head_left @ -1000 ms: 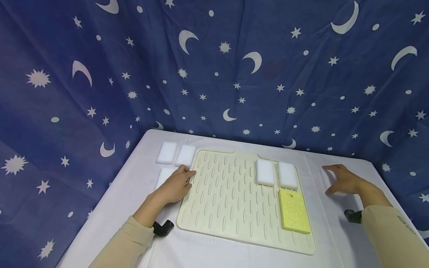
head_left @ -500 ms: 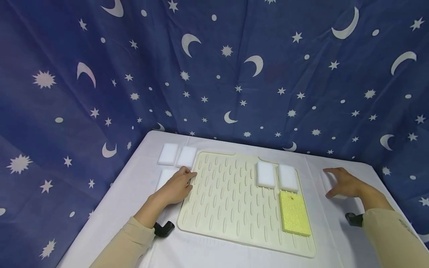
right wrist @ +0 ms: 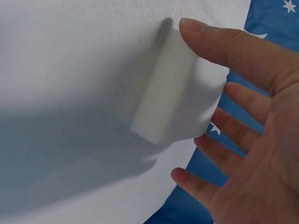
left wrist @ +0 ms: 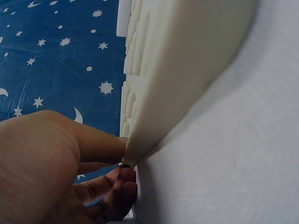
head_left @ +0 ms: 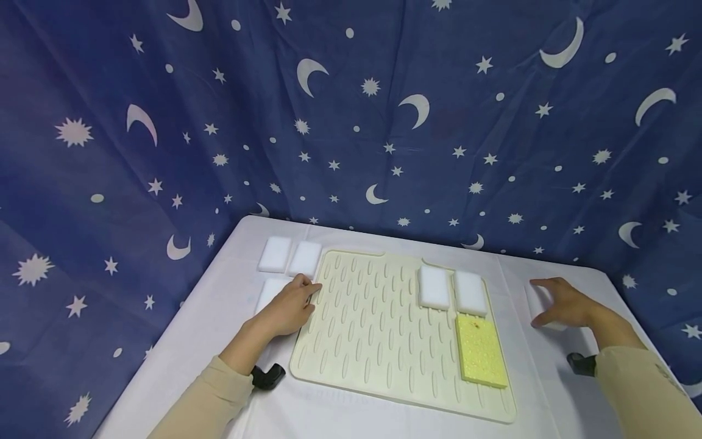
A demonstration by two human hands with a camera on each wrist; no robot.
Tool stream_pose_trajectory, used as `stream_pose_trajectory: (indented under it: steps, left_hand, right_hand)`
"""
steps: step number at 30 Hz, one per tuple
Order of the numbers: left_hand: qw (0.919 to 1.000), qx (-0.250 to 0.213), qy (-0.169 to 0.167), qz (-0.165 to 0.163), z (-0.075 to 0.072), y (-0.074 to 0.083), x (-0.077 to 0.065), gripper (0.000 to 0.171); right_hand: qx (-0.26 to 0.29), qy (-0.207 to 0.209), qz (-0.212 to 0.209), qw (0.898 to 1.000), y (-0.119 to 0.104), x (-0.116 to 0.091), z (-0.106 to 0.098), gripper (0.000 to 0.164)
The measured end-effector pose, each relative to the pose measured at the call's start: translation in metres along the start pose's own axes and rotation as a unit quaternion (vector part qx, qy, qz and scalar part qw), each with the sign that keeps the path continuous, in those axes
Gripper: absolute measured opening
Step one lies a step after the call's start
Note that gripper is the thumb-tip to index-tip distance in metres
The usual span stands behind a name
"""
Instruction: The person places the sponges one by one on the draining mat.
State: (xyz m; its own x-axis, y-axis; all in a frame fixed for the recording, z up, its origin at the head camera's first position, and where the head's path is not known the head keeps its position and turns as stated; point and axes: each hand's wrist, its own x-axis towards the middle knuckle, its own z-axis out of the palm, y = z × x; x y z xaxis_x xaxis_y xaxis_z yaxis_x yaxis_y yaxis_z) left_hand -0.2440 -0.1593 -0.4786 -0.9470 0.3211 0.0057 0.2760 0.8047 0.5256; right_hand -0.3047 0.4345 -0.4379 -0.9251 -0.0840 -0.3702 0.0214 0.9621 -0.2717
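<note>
My left hand (head_left: 285, 310) rests at the left edge of a cream ridged drying mat (head_left: 367, 317). In the left wrist view its thumb reaches the mat's edge, with the other fingers loosely bent below. Right of the mat, my right hand (head_left: 567, 303) spans a white sponge (right wrist: 163, 88) low over the tablecloth, thumb on one side and fingers on the other. Two more white sponges (head_left: 434, 286) (head_left: 470, 292) lie side by side at the mat's back right. Just in front of them is a yellow sponge (head_left: 481, 350).
Beyond the mat's left edge lie white sponges (head_left: 275, 254) (head_left: 305, 259), with another (head_left: 271, 291) partly hidden by my left hand. A white cloth covers the table (head_left: 340, 414). Behind it hangs a blue curtain (head_left: 351, 122) with moons and stars.
The view shifts slightly, so the table sits a little lower in the picture. Both hands and the sponges keep their places.
</note>
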Motion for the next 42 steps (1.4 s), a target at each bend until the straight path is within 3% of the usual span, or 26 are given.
stream_pose_trajectory:
  steps: [12, 30, 42]
  left_hand:
    - [1.0000, 0.005, -0.003, 0.001, 0.001, -0.002, 0.000, 0.050]
    - [1.0000, 0.007, -0.002, 0.004, 0.001, -0.001, 0.001, 0.050]
    - [0.9999, 0.010, -0.003, 0.004, 0.001, -0.002, 0.002, 0.050]
  right_hand:
    - [-0.020, 0.030, -0.039, 0.999, -0.008, -0.013, 0.004, 0.119]
    - [-0.053, 0.050, -0.041, 0.996, -0.030, -0.025, 0.001, 0.117]
    - [-0.067, 0.067, -0.075, 0.993, -0.042, -0.036, -0.002, 0.114]
